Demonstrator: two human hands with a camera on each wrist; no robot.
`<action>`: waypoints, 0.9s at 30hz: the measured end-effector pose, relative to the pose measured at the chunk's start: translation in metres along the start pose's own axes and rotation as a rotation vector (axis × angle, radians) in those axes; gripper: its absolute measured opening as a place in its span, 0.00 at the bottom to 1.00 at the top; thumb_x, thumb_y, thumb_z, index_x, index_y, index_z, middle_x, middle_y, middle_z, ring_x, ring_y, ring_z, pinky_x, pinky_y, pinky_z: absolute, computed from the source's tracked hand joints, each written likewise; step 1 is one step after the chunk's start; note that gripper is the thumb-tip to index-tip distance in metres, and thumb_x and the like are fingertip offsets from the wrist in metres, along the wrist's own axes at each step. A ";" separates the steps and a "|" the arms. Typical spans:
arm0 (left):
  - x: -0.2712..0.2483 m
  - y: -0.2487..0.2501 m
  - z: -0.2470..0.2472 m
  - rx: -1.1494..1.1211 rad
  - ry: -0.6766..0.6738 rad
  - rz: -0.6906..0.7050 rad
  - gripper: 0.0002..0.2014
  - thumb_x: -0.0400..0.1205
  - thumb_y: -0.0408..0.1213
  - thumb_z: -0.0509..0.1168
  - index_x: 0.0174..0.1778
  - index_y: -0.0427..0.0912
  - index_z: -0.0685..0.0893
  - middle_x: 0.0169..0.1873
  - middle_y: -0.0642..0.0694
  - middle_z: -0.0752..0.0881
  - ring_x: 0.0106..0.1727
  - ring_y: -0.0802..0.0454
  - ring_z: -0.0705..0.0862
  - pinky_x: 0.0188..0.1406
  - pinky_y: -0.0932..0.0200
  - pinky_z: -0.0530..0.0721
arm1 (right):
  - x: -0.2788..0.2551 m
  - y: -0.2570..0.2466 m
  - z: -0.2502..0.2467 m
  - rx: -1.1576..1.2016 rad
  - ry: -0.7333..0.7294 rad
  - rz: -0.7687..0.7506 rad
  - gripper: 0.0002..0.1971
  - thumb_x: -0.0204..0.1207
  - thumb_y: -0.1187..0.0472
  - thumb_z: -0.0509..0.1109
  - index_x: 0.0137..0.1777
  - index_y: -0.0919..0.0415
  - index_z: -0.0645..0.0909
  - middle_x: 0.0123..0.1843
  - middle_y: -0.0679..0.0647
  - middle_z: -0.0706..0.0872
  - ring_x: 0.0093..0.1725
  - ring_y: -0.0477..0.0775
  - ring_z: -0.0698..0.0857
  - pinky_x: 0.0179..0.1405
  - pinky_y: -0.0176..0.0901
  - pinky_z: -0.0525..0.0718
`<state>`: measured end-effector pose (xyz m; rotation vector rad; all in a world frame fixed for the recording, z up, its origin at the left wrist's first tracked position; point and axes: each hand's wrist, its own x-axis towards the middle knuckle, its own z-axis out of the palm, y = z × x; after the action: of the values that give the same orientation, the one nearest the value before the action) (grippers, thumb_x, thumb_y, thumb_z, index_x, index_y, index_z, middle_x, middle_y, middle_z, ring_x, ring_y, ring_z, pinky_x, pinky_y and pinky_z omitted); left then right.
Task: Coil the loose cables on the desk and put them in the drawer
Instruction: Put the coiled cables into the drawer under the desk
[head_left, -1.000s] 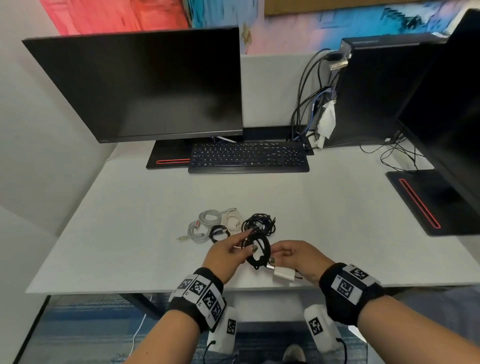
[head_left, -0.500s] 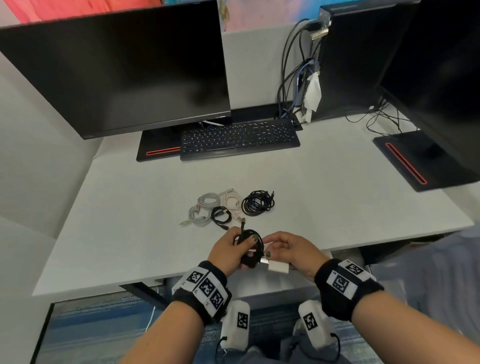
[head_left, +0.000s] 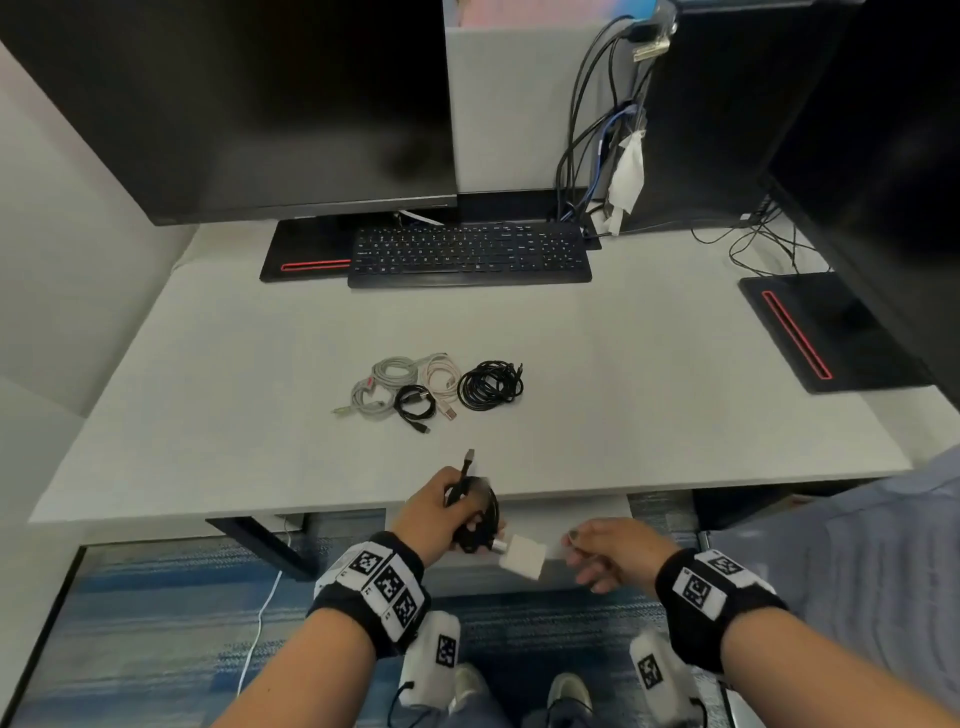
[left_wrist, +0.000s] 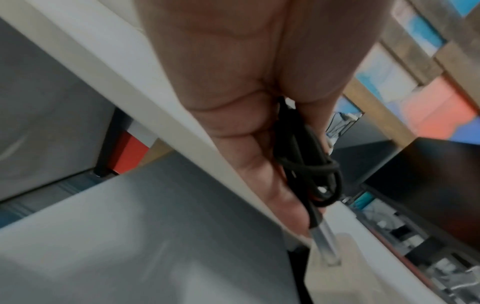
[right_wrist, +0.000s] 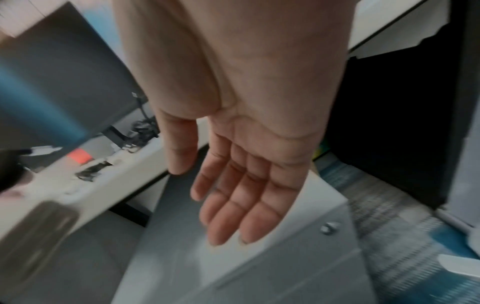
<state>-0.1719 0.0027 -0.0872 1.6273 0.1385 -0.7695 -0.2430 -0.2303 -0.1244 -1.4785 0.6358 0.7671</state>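
The left hand (head_left: 441, 512) grips the coiled black cable (head_left: 480, 519) just off the bench (head_left: 675, 405) front edge, apparently with its white charger (head_left: 523, 556) dangling; right hand (head_left: 608, 556) fingers (right_wrist: 233, 205) spread, holding nothing.

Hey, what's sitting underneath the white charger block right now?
The white charger block hangs off the black cable coil in the left hand, past the desk edge. Below it, a grey cabinet top; no open drawer shows.
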 end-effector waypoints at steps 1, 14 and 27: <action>-0.001 -0.007 0.000 0.009 -0.018 -0.024 0.05 0.83 0.31 0.62 0.44 0.42 0.72 0.37 0.37 0.89 0.43 0.35 0.89 0.39 0.42 0.87 | 0.002 0.009 -0.008 -0.012 0.016 0.035 0.09 0.83 0.61 0.63 0.56 0.66 0.81 0.41 0.58 0.86 0.32 0.52 0.84 0.31 0.42 0.81; 0.007 -0.133 -0.046 0.251 0.268 -0.299 0.25 0.82 0.29 0.64 0.73 0.47 0.65 0.55 0.32 0.82 0.45 0.37 0.85 0.33 0.43 0.88 | 0.046 0.072 -0.053 -0.030 0.438 0.138 0.22 0.82 0.57 0.65 0.74 0.60 0.69 0.44 0.55 0.83 0.44 0.59 0.84 0.43 0.53 0.84; 0.060 -0.199 -0.081 0.071 0.364 -0.439 0.20 0.82 0.27 0.62 0.70 0.38 0.69 0.60 0.30 0.77 0.53 0.25 0.82 0.22 0.41 0.87 | 0.105 0.120 -0.055 0.026 0.493 0.131 0.25 0.83 0.53 0.64 0.77 0.59 0.66 0.48 0.55 0.83 0.41 0.58 0.85 0.36 0.50 0.85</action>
<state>-0.1928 0.1022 -0.2853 1.8179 0.7551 -0.8026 -0.2666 -0.2852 -0.2821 -1.6250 1.1184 0.4873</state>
